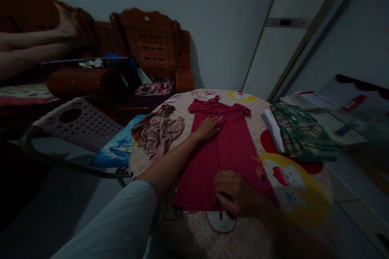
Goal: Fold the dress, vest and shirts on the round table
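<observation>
Magenta, thin-looking short-sleeved garment [235,147] lies spread face up at the centre of the round worktop [243,238] with its pale patterned cover, its long axis running roughly from twelve o'clock, where the sleeves bunch, to six o'clock, where the hem lies. It is directly beneath both hands: the left hand [209,127] is nearer the sleeve end, the right hand [232,192] nearer the hem. Open and palm down, the left one rests on the cloth, fingers extended towards two o'clock. The right one has its fingers curled at the lower part of the garment, beside a lengthwise crease; whether it pinches fabric I cannot tell. Outward at ten o'clock sits a crumpled dusty-pink cloth [162,133] against a brown patterned cloth [142,127]. Near two o'clock lies a folded green plaid cloth [304,133], with folded white fabric [273,129] along its left side. Past the worktop's edge, at nine o'clock, stands a pink woven-backed chair [91,131] bearing a blue printed cushion [118,151].
</observation>
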The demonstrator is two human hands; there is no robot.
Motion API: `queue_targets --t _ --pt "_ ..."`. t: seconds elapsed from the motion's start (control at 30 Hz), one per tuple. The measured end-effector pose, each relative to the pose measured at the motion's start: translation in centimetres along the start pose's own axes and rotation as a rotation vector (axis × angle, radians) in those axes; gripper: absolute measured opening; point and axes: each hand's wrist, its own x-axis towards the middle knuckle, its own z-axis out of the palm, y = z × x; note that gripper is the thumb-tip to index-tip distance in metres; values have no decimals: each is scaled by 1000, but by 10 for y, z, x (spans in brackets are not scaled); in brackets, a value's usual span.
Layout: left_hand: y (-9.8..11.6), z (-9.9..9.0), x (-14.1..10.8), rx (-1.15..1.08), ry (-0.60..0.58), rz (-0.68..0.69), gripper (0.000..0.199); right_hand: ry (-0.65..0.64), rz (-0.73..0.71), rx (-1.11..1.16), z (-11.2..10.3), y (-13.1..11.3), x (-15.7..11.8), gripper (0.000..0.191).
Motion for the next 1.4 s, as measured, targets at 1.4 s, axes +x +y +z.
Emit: queue_targets --t 1.4 --pt "-5 3 -12 -37 16 -152 61 110 71 316 -9 -3 -3 12"
